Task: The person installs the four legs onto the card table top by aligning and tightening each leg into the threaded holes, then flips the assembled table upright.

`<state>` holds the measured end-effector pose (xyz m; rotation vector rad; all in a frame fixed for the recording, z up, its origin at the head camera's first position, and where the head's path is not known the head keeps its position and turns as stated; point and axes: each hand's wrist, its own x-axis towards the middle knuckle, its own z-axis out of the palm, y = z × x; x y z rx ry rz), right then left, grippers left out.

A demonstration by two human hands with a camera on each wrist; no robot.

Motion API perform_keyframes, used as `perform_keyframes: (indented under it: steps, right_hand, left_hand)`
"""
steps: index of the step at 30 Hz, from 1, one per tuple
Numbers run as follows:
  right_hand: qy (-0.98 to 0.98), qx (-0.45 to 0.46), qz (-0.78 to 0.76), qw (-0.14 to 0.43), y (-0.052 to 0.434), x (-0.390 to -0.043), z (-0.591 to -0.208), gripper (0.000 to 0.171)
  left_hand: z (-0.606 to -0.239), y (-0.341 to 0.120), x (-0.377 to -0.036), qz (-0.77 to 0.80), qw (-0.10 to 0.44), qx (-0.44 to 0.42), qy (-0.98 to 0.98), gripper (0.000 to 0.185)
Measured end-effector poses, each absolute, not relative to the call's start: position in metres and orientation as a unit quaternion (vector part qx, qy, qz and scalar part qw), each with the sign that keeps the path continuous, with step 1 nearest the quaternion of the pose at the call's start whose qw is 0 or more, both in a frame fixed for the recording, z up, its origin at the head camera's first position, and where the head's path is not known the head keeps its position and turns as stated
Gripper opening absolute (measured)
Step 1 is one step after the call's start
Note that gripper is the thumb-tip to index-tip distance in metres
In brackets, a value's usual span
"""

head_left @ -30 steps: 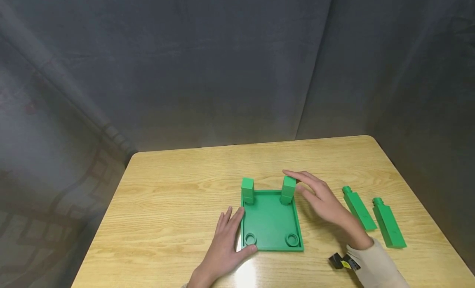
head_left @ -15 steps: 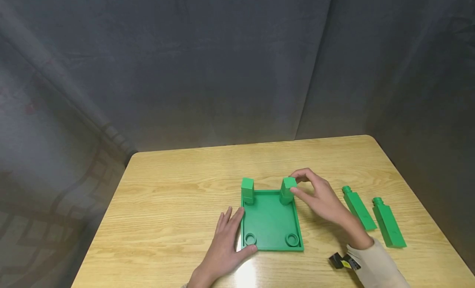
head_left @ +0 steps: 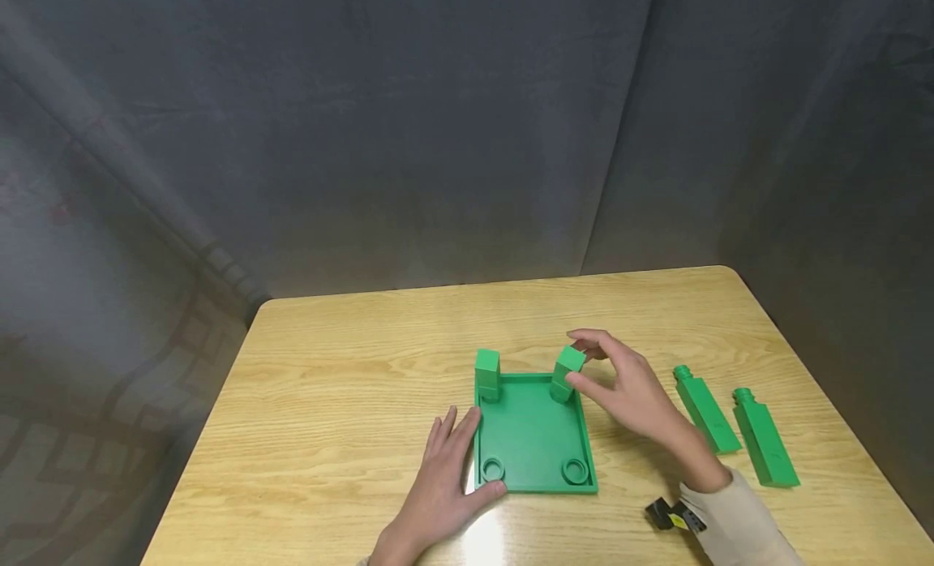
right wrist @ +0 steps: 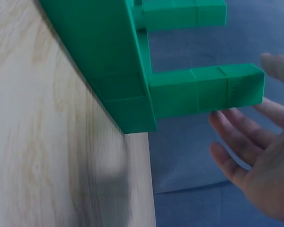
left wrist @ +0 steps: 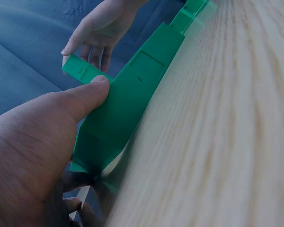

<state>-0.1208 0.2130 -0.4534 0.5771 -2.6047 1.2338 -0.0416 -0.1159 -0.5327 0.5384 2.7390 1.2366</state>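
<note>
Two green pegs stand upright in the far sockets of the green base plate (head_left: 533, 436), mid-table (head_left: 350, 363). Right hand (head_left: 631, 392) pinches the far-right peg (head_left: 565, 373) at its top, fingers curled about it. Left hand (head_left: 445, 477) lies flat, fingers relaxed, thumb against the plate's near-left edge. Far-left peg (head_left: 486, 375) untouched. Two loose pegs (head_left: 730, 424) lie right of the plate.

I sit at a light wooden table (head_left: 350, 404) with a pale oak grain and rounded far corners. Behind the table hangs a dark grey cloth backdrop (head_left: 409, 136), folded into a corner beyond the table's far right side. To the left of the table the cloth runs down in a slanted seam. Soft light from above leaves a bright glare on the table's near edge.
</note>
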Motion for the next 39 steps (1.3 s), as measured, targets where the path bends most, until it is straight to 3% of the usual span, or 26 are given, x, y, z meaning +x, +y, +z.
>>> perform_keyframes:
  steps: [6, 17, 32, 39]
  right_hand:
    - [-0.872, 0.231, 0.422, 0.096, 0.217, -0.121, -0.454, 0.045]
    - [-0.884, 0.151, 0.419, 0.142, 0.203, -0.118, -0.454, 0.033]
    - [-0.882, 0.114, 0.408, 0.206, 0.191, -0.117, -0.459, 0.033]
    - [-0.882, 0.104, 0.416, 0.197, 0.191, -0.114, -0.457, 0.032]
  left_hand:
    - [-0.532, -0.116, -0.042, 0.406, 0.046, 0.177, 0.895, 0.102]
    - [-0.531, -0.116, -0.041, 0.41, 0.047, 0.173, 0.894, 0.102]
    - [-0.53, -0.115, -0.041, 0.41, 0.049, 0.169, 0.895, 0.102]
    - [-0.532, -0.115, -0.041, 0.409, 0.047, 0.175, 0.894, 0.102]
